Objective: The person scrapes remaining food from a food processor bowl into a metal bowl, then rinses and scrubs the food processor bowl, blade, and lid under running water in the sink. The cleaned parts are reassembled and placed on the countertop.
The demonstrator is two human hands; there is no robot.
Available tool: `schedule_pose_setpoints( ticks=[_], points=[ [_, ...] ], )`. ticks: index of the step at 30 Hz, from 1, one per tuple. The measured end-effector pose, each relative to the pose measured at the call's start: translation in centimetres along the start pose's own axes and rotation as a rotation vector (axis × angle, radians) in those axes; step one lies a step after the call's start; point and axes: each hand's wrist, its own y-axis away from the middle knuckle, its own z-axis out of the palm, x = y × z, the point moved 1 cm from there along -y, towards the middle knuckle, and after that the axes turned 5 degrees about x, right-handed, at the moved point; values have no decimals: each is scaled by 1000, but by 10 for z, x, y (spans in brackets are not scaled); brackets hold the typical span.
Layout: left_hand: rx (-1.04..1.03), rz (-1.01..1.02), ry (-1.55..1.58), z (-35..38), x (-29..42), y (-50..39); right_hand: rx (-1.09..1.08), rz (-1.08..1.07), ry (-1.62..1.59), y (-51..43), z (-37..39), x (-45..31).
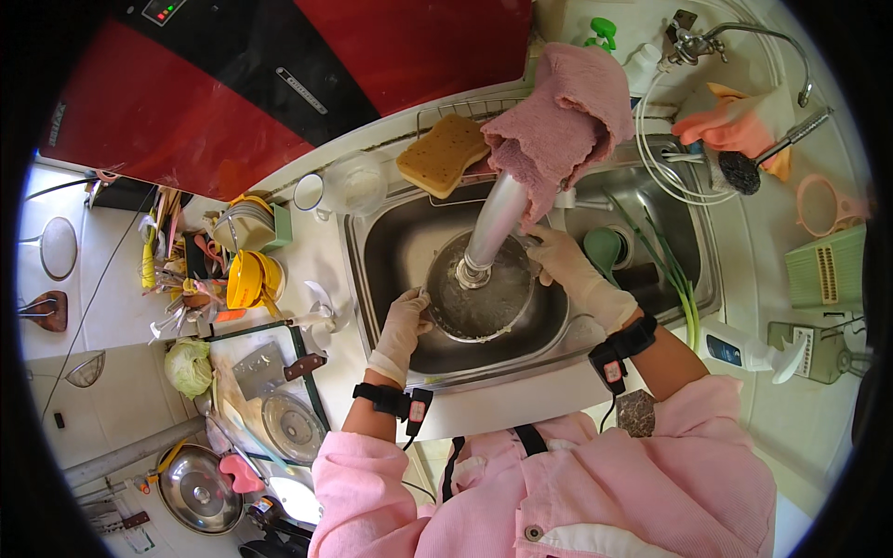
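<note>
A round metal pot (488, 317) with cloudy water and some residue along its rim is over the left basin of a stainless steel sink (391, 244). My left hand (403, 335), in a thin pale glove, grips the pot's left side. On the upper right side my right hand (575, 268), gloved too, holds the pot by its rim or handle; the faucet partly hides this spot. The thick metal faucet spout (497, 220) reaches over the pot, with a pink towel (568, 111) draped on its top.
A yellow sponge (441, 155) lies on a wire rack behind the sink. Green onions (670, 265) and a green ladle or scoop (601, 247) are in the right basin. To the left, a cleaver (261, 370) rests on a cutting board (230, 342). A white bottle (732, 345) lies at right.
</note>
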Motion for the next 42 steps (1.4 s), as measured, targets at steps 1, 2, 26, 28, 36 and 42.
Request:
schedule_pose_setpoints(
  ticks=[1,2,26,28,36,42],
  points=[
    [-42,-19,23,0,1,1,-18,7,-41,7,-4,-6],
    [-83,-37,47,-1,2,1,-38,14,-82,13,-8,-11],
    [-441,-569,551,39,-60,30,-231,27,-181,41,-38,-44],
    [-466,-611,560,41,-62,29,-242,26,-193,41,-39,-48],
    [-630,-746,694,53,-61,45,-304,134,-214,43,-42,-70],
    [-648,-874,808,56,-48,66,-315,138,-162,40,-44,-75]
  ],
)
